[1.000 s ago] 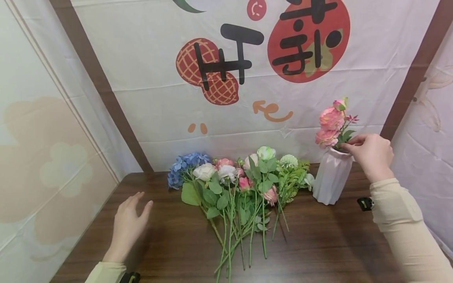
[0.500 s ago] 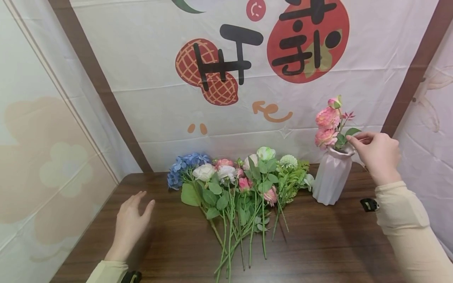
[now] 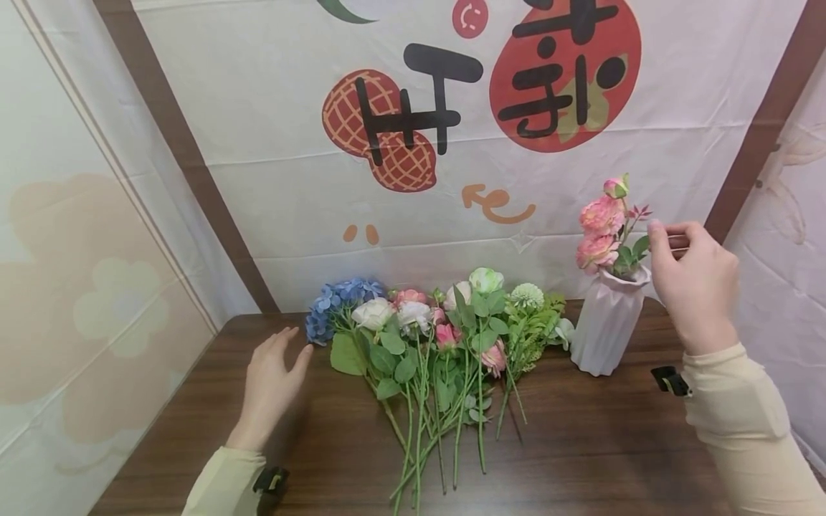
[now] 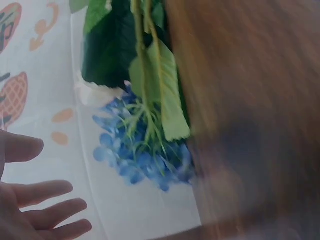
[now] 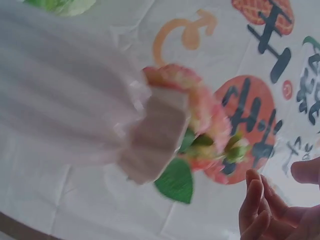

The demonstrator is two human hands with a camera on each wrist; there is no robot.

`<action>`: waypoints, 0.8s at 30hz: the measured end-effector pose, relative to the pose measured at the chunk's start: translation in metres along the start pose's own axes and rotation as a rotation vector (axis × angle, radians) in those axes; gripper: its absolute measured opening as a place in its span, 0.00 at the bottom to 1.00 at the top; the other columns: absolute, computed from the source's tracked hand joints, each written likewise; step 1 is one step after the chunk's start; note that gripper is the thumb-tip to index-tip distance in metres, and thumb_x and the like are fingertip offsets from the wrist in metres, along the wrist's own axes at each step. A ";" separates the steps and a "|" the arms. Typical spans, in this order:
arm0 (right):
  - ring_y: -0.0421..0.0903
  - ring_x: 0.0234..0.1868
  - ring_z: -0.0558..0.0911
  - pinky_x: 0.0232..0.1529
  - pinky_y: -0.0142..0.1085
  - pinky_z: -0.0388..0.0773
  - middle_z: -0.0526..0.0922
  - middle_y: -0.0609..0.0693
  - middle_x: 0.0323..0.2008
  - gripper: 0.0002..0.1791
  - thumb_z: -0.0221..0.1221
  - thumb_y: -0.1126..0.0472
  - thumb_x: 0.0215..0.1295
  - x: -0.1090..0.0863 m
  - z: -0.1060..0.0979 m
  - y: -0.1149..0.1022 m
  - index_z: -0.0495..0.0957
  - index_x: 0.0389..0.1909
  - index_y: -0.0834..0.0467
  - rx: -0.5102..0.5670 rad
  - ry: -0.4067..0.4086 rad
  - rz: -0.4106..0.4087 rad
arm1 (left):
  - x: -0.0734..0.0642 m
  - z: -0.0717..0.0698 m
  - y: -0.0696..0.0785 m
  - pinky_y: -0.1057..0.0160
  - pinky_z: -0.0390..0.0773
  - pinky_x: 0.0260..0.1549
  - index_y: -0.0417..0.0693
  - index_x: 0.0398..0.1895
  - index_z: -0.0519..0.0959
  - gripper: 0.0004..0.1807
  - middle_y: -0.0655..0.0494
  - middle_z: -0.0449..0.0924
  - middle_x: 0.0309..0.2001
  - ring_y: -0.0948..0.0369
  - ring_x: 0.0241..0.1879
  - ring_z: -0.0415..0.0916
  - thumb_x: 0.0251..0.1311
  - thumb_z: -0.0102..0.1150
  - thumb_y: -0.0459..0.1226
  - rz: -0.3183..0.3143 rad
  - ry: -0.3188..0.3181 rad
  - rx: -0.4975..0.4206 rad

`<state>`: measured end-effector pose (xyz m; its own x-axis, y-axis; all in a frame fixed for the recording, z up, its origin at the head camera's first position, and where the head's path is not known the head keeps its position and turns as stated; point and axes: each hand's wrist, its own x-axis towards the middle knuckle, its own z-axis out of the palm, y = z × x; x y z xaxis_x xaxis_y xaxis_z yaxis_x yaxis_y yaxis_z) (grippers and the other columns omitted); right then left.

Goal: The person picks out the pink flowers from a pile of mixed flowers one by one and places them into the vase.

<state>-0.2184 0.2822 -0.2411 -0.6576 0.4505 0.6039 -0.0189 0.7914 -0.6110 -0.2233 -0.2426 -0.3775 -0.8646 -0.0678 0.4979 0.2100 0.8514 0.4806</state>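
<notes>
A white pleated vase (image 3: 604,330) stands at the right of the table, holding a stem of pink flowers (image 3: 599,233) with a bud on top and green leaves. My right hand (image 3: 700,283) is just to the right of the blooms, above the vase's rim. In the right wrist view its thumb is apart from the bent fingers (image 5: 252,200), with nothing between them. My left hand (image 3: 274,387) hovers over the left of the table with fingers spread. Nearest to it is a blue hydrangea (image 4: 145,155), the leftmost flower of the bunch.
Several artificial stems lie fanned across the middle of the brown table (image 3: 568,459): white roses (image 3: 373,314), pink blooms, a pale green peony (image 3: 485,279) and fern-like greenery (image 3: 530,330). A printed white cloth (image 3: 290,201) hangs behind the table.
My right hand has let go at the leaves by the vase mouth and moved up and right. My left hand has moved right and forward, toward the hydrangea.
</notes>
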 end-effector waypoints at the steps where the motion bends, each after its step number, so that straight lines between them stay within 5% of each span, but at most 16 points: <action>1: 0.27 0.28 0.71 0.30 0.29 0.63 0.85 0.60 0.40 0.29 0.47 0.39 0.67 -0.002 0.000 -0.004 0.80 0.47 0.59 0.011 0.009 -0.012 | 0.002 0.002 0.003 0.36 0.59 0.59 0.33 0.59 0.71 0.25 0.32 0.69 0.61 0.36 0.62 0.61 0.63 0.55 0.40 0.002 -0.002 -0.009; 5: 0.20 0.24 0.65 0.29 0.29 0.65 0.86 0.59 0.37 0.27 0.49 0.40 0.66 -0.012 0.004 -0.016 0.81 0.45 0.58 0.042 0.014 -0.068 | 0.009 0.009 0.017 0.38 0.60 0.60 0.33 0.58 0.72 0.24 0.33 0.69 0.61 0.37 0.61 0.62 0.63 0.55 0.40 0.011 -0.005 -0.044; 12: 0.54 0.33 0.83 0.32 0.48 0.72 0.86 0.60 0.33 0.25 0.50 0.42 0.67 -0.031 0.018 -0.034 0.81 0.42 0.60 0.085 0.006 -0.166 | 0.020 0.022 0.041 0.42 0.63 0.59 0.36 0.59 0.72 0.24 0.36 0.71 0.60 0.40 0.60 0.64 0.62 0.57 0.40 0.020 -0.016 -0.097; 17: 0.53 0.32 0.84 0.31 0.40 0.71 0.86 0.57 0.30 0.23 0.50 0.44 0.68 -0.038 0.030 -0.042 0.82 0.40 0.59 0.101 -0.022 -0.219 | 0.026 0.029 0.054 0.43 0.60 0.63 0.36 0.59 0.71 0.25 0.37 0.71 0.60 0.41 0.61 0.64 0.62 0.57 0.40 0.015 -0.040 -0.117; 24: 0.56 0.31 0.84 0.33 0.49 0.74 0.86 0.60 0.30 0.23 0.51 0.45 0.68 -0.049 0.047 -0.044 0.81 0.40 0.61 0.120 -0.082 -0.253 | 0.033 0.038 0.074 0.45 0.61 0.60 0.38 0.57 0.74 0.24 0.39 0.74 0.58 0.43 0.58 0.65 0.58 0.61 0.38 0.034 -0.041 -0.157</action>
<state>-0.2213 0.2061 -0.2682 -0.6792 0.2064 0.7043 -0.2760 0.8173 -0.5058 -0.2534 -0.1617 -0.3531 -0.8732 -0.0161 0.4871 0.3054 0.7607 0.5728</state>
